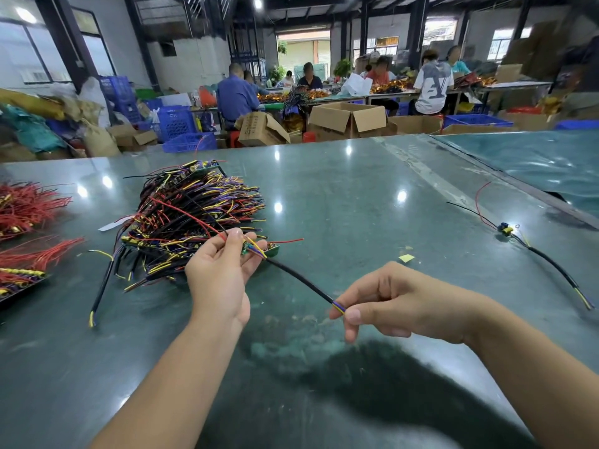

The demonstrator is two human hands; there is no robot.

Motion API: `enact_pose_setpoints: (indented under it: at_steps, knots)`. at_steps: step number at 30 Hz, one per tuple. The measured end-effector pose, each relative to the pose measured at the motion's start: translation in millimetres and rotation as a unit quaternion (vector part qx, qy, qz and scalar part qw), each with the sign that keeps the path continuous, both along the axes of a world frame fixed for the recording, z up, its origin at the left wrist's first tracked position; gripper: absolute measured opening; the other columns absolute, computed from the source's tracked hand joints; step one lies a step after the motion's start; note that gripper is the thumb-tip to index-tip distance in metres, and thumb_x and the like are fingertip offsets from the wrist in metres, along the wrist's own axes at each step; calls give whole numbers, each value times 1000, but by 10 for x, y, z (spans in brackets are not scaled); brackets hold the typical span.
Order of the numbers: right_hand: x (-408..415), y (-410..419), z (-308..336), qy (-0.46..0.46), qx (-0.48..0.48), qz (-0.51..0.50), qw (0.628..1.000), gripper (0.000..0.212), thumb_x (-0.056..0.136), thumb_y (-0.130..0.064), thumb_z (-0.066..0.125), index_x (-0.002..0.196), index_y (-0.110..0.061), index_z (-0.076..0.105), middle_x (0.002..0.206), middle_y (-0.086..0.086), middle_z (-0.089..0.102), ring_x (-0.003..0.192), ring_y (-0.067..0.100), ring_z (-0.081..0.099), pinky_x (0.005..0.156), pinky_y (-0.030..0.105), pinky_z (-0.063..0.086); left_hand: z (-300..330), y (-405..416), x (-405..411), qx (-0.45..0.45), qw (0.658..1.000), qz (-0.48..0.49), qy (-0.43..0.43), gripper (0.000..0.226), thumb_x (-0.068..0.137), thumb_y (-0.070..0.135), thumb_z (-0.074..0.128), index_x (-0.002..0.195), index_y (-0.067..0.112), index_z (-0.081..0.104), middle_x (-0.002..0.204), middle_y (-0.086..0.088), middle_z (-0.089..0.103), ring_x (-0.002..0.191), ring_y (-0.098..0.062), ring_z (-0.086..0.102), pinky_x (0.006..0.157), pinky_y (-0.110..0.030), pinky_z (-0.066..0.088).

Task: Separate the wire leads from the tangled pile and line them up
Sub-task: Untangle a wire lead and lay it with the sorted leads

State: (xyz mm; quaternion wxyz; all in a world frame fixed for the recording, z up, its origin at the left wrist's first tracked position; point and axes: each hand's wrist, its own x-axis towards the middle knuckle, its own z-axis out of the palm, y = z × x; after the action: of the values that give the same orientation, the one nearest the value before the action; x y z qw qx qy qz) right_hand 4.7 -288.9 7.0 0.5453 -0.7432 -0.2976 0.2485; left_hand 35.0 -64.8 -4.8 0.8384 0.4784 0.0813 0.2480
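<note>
A tangled pile of wire leads (191, 218), black, red, yellow and purple with small green boards, lies on the green table (356, 196) at centre left. My left hand (223, 273) holds one lead's green board end at the pile's near edge. That lead's black sleeved cable (301, 281) stretches down to the right. My right hand (385, 303) pinches its yellow and purple tip between thumb and forefinger. One separated lead (547, 264) lies alone at the right of the table.
Bundles of red wires (26, 209) lie at the table's left edge. A loose black cable (102, 286) sits left of the pile. A small yellow scrap (406, 258) lies mid-table. Beyond the table are cardboard boxes (346, 119), blue crates and seated people.
</note>
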Motion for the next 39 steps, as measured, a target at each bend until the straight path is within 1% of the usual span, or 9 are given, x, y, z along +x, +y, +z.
enact_pose_setpoints:
  at_steps: [8, 13, 16, 20, 24, 28, 32, 35, 39]
  knots:
    - [-25, -61, 50, 1, 47, 25, 999, 17, 87, -18, 63, 98, -19, 76, 76, 3, 72, 46, 5, 40, 46, 13, 35, -58, -87, 17, 42, 999, -10, -17, 10, 95, 14, 57, 85, 15, 60, 77, 0, 72, 56, -9, 65, 50, -17, 51]
    - [65, -82, 38, -201, -194, -226, 933, 50, 75, -74, 52, 89, -30, 71, 71, -26, 64, 64, -9, 55, 64, 12, 38, -86, -71, -5, 88, 996, 13, -33, 8, 94, 10, 58, 86, 14, 58, 71, 4, 72, 48, -7, 60, 47, -17, 49]
    - [2, 41, -7, -265, -235, -268, 896, 69, 69, -79, 40, 113, -32, 64, 96, -28, 63, 85, -9, 56, 74, 14, 41, -137, -185, -37, 139, 989, 3, -40, 9, 90, 7, 62, 86, 14, 59, 70, 2, 69, 51, -12, 62, 48, -20, 50]
    - [-86, 285, -129, -159, -129, -264, 943, 39, 80, -49, 67, 116, -35, 59, 94, -14, 67, 80, -2, 63, 74, 12, 46, -248, -405, -113, 168, 984, -52, -42, 10, 88, 7, 64, 85, 15, 59, 87, -18, 64, 53, -13, 64, 49, -22, 52]
    - [-85, 372, -218, -109, -67, -269, 955, 16, 87, -10, 56, 94, -17, 69, 76, -1, 67, 56, 6, 57, 59, 20, 43, -307, -492, -164, 168, 979, -108, -46, 10, 84, 19, 66, 90, 17, 59, 92, -16, 70, 60, -18, 70, 51, -22, 53]
    - [72, 206, -156, -96, 1, -352, 931, 20, 93, -6, 51, 84, -12, 68, 74, 1, 61, 43, 3, 33, 49, 20, 26, -318, -481, -185, 208, 964, -164, -27, 41, 69, 39, 65, 108, 25, 57, 100, 3, 72, 79, -17, 72, 61, -19, 54]
    - [355, -261, -48, -32, 61, -467, 882, 23, 94, 0, 45, 87, -14, 62, 67, 4, 59, 32, 4, 25, 34, 15, 21, -348, -469, -171, 262, 950, -164, -31, 26, 88, 15, 60, 109, 28, 55, 111, 4, 66, 81, -11, 71, 62, -19, 53]
    - [603, -789, -60, -14, 2, -553, 833, 18, 94, 2, 43, 89, -4, 60, 68, 11, 56, 35, 10, 30, 35, 13, 21, -352, -456, -159, 278, 947, -159, -33, 30, 91, 4, 56, 108, 28, 55, 106, 3, 66, 74, -7, 69, 61, -19, 53]
    - [792, -1419, -204, -62, -264, -608, 746, 11, 88, -2, 51, 84, 2, 60, 79, 20, 54, 69, 29, 47, 59, 28, 33, -348, -459, -135, 286, 945, -157, -33, 34, 91, -2, 54, 106, 29, 54, 101, 0, 65, 67, -5, 66, 58, -17, 51]
